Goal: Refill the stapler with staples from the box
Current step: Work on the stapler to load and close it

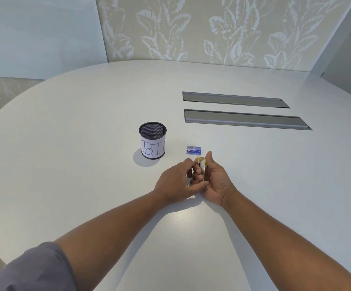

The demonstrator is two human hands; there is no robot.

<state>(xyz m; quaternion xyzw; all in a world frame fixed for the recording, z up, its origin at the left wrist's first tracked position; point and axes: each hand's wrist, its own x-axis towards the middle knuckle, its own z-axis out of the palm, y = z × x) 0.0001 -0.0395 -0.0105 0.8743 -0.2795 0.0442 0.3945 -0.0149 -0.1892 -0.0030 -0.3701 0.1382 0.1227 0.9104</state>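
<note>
A small yellow stapler [201, 164] with a metal magazine stands on edge in my right hand [214, 181], whose fingers curl round it from the right while the thumb points up. My left hand [178, 181] meets it from the left, its fingertips pinching at the stapler's metal front. Much of the stapler is hidden between the two hands. Just beyond them a small blue staple box [194, 149] lies closed on the white table [86, 143], apart from both hands.
A black mesh cup [152, 140] with a paper label reading "BIN" stands left of the box. Two long grey cable hatches [244, 119] are set into the table farther back right. A patterned wall rises behind the table's rounded far edge.
</note>
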